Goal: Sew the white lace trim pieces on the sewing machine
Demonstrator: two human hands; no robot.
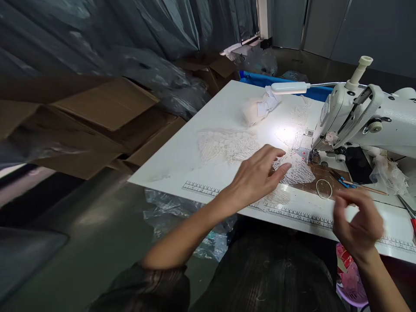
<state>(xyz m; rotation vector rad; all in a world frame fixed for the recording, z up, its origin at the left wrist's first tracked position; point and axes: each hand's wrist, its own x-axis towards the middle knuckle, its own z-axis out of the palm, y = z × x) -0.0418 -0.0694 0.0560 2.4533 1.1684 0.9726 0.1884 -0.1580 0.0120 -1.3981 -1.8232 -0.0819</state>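
Observation:
My left hand (258,175) reaches over the white lace piece (297,170) beside the sewing machine (338,117), thumb and forefinger apart. Its fingertips are at the edge of the lace; whether they press on it I cannot tell. Above the front edge of the table, my right hand (359,223) is blurred by motion, its fingers bent inward. Anything inside it is hidden. Between that hand and the lace lie a pale ring-shaped band (324,189) and blue-handled snips (342,178). More lace (227,145) is spread to the left.
A lamp (290,88) lights the needle area. A wrapped pale bundle (260,107) sits towards the back of the white table (169,167). Printed rulers (292,215) run along its front edge. Cardboard boxes (107,106) stand at left; a purple basket (354,294) is below right.

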